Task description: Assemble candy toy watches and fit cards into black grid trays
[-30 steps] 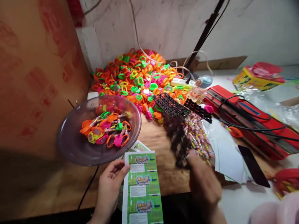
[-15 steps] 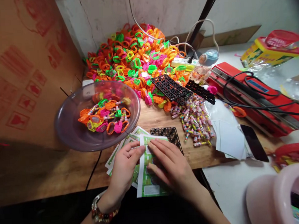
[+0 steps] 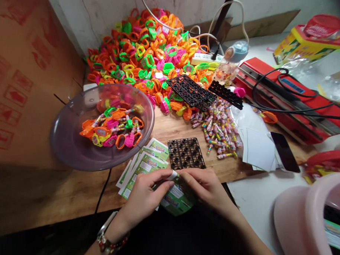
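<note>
A green printed sheet [image 3: 176,198] is pinched near its top edge between both hands, close to the table's front edge. My left hand [image 3: 150,193] has thumb and fingers closed on its upper left part. On the upper right part, my right hand [image 3: 207,185] is closed in the same way. The sheet bends and its top edge looks curled over. More green sheets [image 3: 149,163] lie fanned out beyond my left hand. Just past the fingertips, a black plastic grid [image 3: 187,153] rests flat on the wooden table [image 3: 161,124].
At the left, a purple bowl [image 3: 64,146] holds colourful toy watches, beside a cardboard box [image 3: 23,91]. Behind rises a heap of toy watches [image 3: 145,57]. Candy tubes [image 3: 220,129], a phone [image 3: 285,151], a red sealing machine [image 3: 291,101] and a pink bucket [image 3: 294,216] stand rightward.
Both hands have gone from lying along the sheet to pinching its top edge. The sheet is now bent and turned, and the black grid shows more fully.
</note>
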`<state>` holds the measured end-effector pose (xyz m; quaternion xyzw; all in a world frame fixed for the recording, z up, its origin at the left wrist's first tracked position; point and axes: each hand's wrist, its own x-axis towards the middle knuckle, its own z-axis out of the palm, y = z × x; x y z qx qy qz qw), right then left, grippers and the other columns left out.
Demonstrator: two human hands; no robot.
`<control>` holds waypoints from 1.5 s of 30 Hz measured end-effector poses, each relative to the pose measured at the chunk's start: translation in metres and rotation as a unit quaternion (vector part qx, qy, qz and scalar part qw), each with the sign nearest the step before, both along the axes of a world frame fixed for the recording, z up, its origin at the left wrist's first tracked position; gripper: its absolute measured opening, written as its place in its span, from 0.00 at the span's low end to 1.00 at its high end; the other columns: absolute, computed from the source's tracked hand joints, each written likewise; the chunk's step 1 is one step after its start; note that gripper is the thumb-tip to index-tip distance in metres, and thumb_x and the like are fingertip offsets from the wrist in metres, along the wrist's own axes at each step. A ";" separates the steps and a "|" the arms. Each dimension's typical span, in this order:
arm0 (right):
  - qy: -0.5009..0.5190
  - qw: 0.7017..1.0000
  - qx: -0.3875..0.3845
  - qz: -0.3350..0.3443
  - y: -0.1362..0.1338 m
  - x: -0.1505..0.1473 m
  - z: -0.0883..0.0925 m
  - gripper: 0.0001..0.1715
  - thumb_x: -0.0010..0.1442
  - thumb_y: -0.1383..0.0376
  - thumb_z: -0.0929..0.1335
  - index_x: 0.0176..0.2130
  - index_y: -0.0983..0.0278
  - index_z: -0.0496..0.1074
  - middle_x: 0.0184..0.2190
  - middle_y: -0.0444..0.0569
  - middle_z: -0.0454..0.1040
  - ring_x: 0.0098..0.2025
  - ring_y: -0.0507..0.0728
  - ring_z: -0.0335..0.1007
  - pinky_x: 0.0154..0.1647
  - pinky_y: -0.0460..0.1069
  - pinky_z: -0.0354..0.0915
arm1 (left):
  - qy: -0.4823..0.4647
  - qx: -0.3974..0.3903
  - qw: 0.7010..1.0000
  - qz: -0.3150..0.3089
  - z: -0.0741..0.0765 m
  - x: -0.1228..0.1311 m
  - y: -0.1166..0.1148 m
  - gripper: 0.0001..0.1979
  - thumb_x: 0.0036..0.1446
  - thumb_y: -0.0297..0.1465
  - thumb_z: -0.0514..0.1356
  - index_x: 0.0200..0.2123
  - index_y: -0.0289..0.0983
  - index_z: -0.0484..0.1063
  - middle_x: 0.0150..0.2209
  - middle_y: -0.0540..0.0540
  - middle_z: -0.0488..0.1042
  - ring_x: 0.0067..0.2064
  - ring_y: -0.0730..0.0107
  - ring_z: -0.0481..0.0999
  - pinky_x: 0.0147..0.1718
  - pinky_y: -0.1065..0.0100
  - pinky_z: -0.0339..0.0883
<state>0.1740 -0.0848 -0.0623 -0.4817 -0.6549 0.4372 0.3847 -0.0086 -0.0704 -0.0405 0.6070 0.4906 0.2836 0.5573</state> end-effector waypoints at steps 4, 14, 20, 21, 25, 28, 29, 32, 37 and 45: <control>-0.007 1.000 -0.011 -0.007 -0.002 0.001 -0.002 0.17 0.66 0.60 0.62 0.39 0.64 0.78 0.31 0.47 0.80 0.31 0.52 0.76 0.30 0.44 0.69 | 0.000 -0.010 1.000 0.018 -0.003 0.001 0.000 0.11 0.53 0.31 0.62 0.40 0.36 0.78 0.37 0.45 0.82 0.36 0.65 0.81 0.38 0.68 0.75; -0.080 0.992 0.096 0.031 -0.004 -0.006 -0.012 0.22 0.66 0.63 0.60 0.26 0.64 0.74 0.21 0.47 0.74 0.22 0.50 0.66 0.25 0.45 0.61 | 0.054 0.015 0.998 -0.023 -0.007 -0.005 0.000 0.08 0.52 0.30 0.63 0.36 0.38 0.78 0.30 0.49 0.80 0.30 0.69 0.78 0.31 0.73 0.72; 0.112 0.975 -0.194 0.004 -0.005 -0.007 -0.018 0.28 0.63 0.51 0.63 0.19 0.65 0.68 0.15 0.41 0.61 0.19 0.47 0.52 0.18 0.43 0.50 | 0.057 0.047 0.996 -0.053 -0.007 -0.014 0.000 0.09 0.54 0.31 0.63 0.39 0.39 0.79 0.34 0.47 0.81 0.34 0.67 0.79 0.36 0.70 0.73; 0.138 0.964 -0.226 -0.006 -0.006 -0.008 -0.021 0.28 0.62 0.49 0.64 0.20 0.66 0.69 0.16 0.41 0.62 0.20 0.47 0.54 0.19 0.43 0.51 | 0.060 0.051 0.995 -0.054 -0.008 -0.015 0.000 0.09 0.54 0.31 0.63 0.39 0.39 0.79 0.34 0.47 0.81 0.34 0.67 0.79 0.36 0.70 0.73; 0.172 0.942 -0.282 -0.058 -0.010 -0.011 -0.024 0.27 0.58 0.46 0.66 0.25 0.65 0.76 0.21 0.45 0.72 0.23 0.50 0.64 0.24 0.44 0.61 | 0.082 0.071 0.992 -0.057 -0.009 -0.015 -0.002 0.09 0.55 0.32 0.62 0.40 0.40 0.79 0.35 0.47 0.81 0.34 0.67 0.80 0.37 0.70 0.73; 0.151 0.955 -0.246 -0.067 -0.015 -0.013 -0.013 0.21 0.55 0.48 0.69 0.34 0.62 0.81 0.30 0.49 0.80 0.34 0.57 0.74 0.35 0.50 0.70 | 0.093 0.082 0.991 -0.044 -0.008 -0.015 -0.004 0.10 0.56 0.31 0.61 0.41 0.40 0.78 0.37 0.47 0.81 0.36 0.67 0.80 0.38 0.70 0.73; 0.146 0.960 -0.230 -0.070 -0.017 -0.015 -0.009 0.19 0.55 0.49 0.70 0.36 0.60 0.81 0.33 0.49 0.81 0.37 0.59 0.76 0.39 0.52 0.71 | 0.093 0.090 0.990 -0.048 -0.008 -0.015 -0.005 0.10 0.57 0.30 0.60 0.42 0.40 0.78 0.37 0.47 0.81 0.36 0.67 0.80 0.38 0.70 0.73; 0.150 0.962 -0.210 -0.092 -0.019 -0.019 -0.001 0.16 0.57 0.52 0.69 0.37 0.58 0.81 0.34 0.48 0.81 0.39 0.60 0.77 0.42 0.55 0.72 | 0.084 0.132 0.985 -0.076 -0.008 -0.013 -0.008 0.12 0.58 0.26 0.58 0.43 0.40 0.77 0.39 0.46 0.81 0.39 0.68 0.80 0.41 0.70 0.73; 0.205 0.931 -0.262 -0.149 -0.018 -0.027 -0.013 0.18 0.55 0.51 0.70 0.28 0.61 0.81 0.28 0.47 0.80 0.30 0.56 0.73 0.34 0.50 0.70 | 0.074 0.199 0.975 -0.064 -0.014 -0.011 -0.016 0.11 0.59 0.25 0.57 0.43 0.39 0.76 0.39 0.46 0.81 0.40 0.69 0.80 0.42 0.71 0.74; 0.328 0.867 -0.357 -0.116 -0.013 -0.028 -0.014 0.24 0.52 0.46 0.71 0.30 0.65 0.81 0.30 0.53 0.80 0.35 0.59 0.75 0.43 0.54 0.68 | 0.083 0.146 0.986 0.017 -0.022 -0.013 -0.027 0.11 0.57 0.27 0.61 0.44 0.39 0.75 0.40 0.47 0.81 0.39 0.70 0.80 0.43 0.72 0.73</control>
